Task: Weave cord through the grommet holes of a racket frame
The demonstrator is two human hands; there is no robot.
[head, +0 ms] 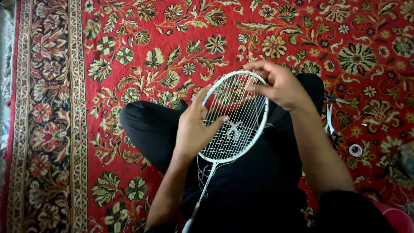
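A white badminton racket (235, 129) lies across my lap, head pointing away from me, its shaft running down toward the lower middle. Its strings are partly woven, and loose string ends hang near the throat. My left hand (195, 127) grips the left side of the frame, thumb pressed onto the strings. My right hand (278, 86) is at the top right of the frame, fingers pinched on a string near the rim. My legs in black trousers (151, 127) are crossed beneath the racket.
I sit on a red floral carpet (142, 51) with a dark patterned border on the left. Scissors (330, 118) and another small tool lie on the carpet at the right, with a small coil of white string (355, 150) beside them. A pink object (399, 218) shows at the bottom right corner.
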